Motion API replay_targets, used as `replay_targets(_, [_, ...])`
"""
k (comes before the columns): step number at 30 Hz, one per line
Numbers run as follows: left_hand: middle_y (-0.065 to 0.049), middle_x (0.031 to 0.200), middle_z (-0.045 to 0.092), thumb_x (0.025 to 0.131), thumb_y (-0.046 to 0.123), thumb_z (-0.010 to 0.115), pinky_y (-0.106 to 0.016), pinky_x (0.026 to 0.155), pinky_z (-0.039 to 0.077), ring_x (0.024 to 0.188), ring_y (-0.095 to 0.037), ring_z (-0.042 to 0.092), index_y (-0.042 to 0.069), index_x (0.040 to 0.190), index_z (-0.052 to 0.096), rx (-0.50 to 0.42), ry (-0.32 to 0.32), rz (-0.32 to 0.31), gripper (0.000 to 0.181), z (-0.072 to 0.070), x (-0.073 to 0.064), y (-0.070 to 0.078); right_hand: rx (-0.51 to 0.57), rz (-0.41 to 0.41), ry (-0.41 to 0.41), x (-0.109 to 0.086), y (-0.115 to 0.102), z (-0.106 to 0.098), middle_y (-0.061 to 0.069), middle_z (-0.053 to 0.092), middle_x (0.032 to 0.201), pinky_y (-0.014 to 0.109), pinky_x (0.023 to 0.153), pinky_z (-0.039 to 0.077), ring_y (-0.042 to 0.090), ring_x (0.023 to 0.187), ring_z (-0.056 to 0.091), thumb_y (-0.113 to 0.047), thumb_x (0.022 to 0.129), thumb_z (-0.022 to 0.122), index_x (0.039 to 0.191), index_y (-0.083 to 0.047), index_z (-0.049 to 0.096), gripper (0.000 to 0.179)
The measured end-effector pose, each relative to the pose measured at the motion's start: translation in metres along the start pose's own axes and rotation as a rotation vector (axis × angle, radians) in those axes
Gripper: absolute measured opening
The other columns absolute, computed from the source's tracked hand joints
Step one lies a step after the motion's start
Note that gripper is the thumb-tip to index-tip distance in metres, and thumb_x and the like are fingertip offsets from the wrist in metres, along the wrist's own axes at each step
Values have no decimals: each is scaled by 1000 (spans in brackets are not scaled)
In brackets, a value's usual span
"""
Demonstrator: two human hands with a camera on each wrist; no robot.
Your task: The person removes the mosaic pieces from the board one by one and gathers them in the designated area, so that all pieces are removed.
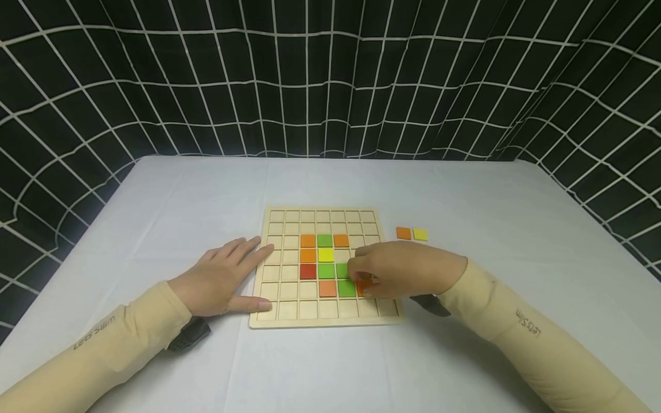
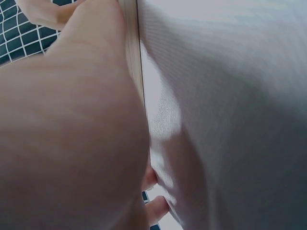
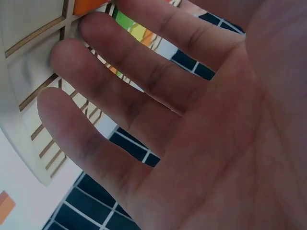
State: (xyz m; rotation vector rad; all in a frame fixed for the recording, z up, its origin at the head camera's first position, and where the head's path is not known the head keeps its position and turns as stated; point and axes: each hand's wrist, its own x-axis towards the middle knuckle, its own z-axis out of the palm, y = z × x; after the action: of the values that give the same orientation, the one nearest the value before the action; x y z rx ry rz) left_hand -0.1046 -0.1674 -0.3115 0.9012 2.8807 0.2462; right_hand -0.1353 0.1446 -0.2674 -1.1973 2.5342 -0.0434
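A light wooden grid board (image 1: 289,310) lies on the table, with several coloured square tiles in its cells. My right hand (image 1: 405,268) reaches over the board's right side, fingers bent downward. Thumb and fingertips are at an orange tile (image 1: 364,286), right of a green tile (image 1: 346,288); the hand partly covers it. In the right wrist view, that orange tile (image 3: 88,5) shows by the fingertips, the other fingers close over the cells. My left hand (image 1: 222,276) lies with fingers spread at the board's left edge, thumb and fingertips on its border.
A loose orange tile (image 1: 404,233) and a yellow tile (image 1: 420,234) lie side by side on the white tablecloth (image 1: 206,195), right of the board. Behind the table hangs a black curtain (image 1: 320,80) with white grid lines.
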Motion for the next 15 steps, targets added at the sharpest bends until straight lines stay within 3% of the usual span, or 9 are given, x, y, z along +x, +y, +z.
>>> replay_targets(15, [-22, 153, 27, 82, 70, 54, -65, 101, 29, 137, -46, 27, 11, 151, 26, -54, -10, -19, 95, 3, 1, -2, 51, -155, 44, -5, 4, -2, -13, 56, 80, 19, 69, 47, 6, 74, 51, -11, 85, 70, 91, -25, 67, 15])
